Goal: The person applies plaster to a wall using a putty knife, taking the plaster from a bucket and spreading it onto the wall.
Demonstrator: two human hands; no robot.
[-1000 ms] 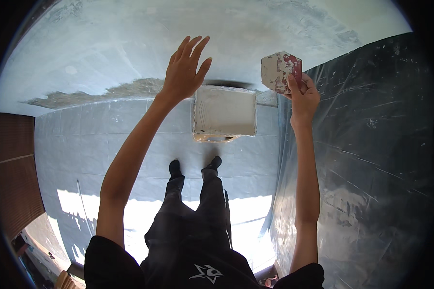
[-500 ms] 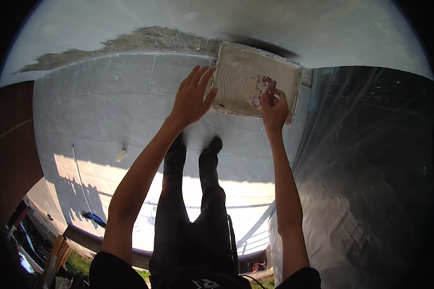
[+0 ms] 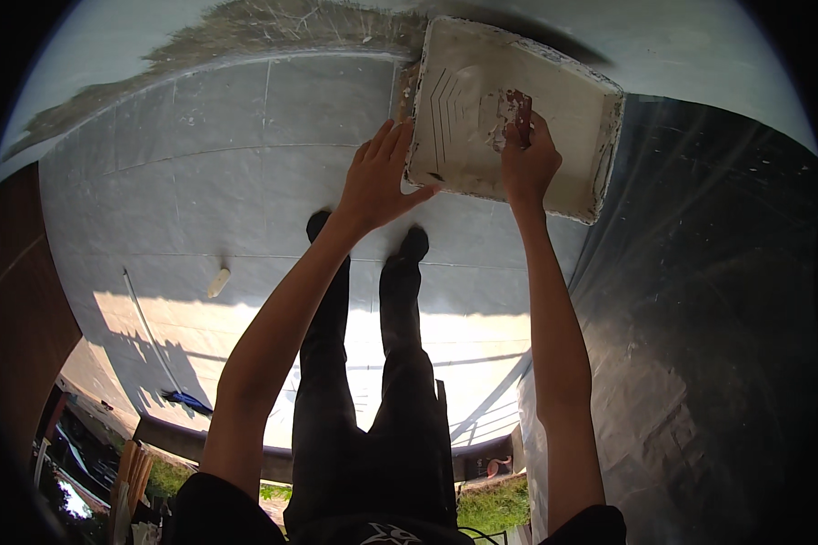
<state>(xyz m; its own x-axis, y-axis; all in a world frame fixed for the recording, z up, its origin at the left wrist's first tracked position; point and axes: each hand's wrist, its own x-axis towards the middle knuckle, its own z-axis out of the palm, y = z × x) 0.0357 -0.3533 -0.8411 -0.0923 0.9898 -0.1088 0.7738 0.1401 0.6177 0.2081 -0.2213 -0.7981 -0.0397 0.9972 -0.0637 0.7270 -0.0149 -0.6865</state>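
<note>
A shallow, off-white rectangular tray-like thing (image 3: 468, 163) with crusty plaster along its edges and several grooved lines on its face is in front of me, against the wall. My right hand (image 3: 531, 168) is closed around a small reddish-brown flat piece (image 3: 522, 113), perhaps a scraper, held against the tray's middle. A patch of pale, flaky residue (image 3: 496, 116) shows beside that piece. Fingers stretched and thumb spread, my left hand (image 3: 382, 177) rests at the tray's lower left corner, seeming to touch its edge.
Grey floor tiles (image 3: 200, 200) lie under my feet. Dark plastic sheeting (image 3: 700, 318) hangs on the right. A long pole with a blue end (image 3: 150, 336) and a small pale block (image 3: 218, 282) lie to the left. The wall (image 3: 700, 54) has a rough bare patch.
The tray and wall appear higher and larger in view. My right hand stays on the tray with the reddish-brown piece; my left hand now sits lower along the tray's left edge, thumb at its corner.
</note>
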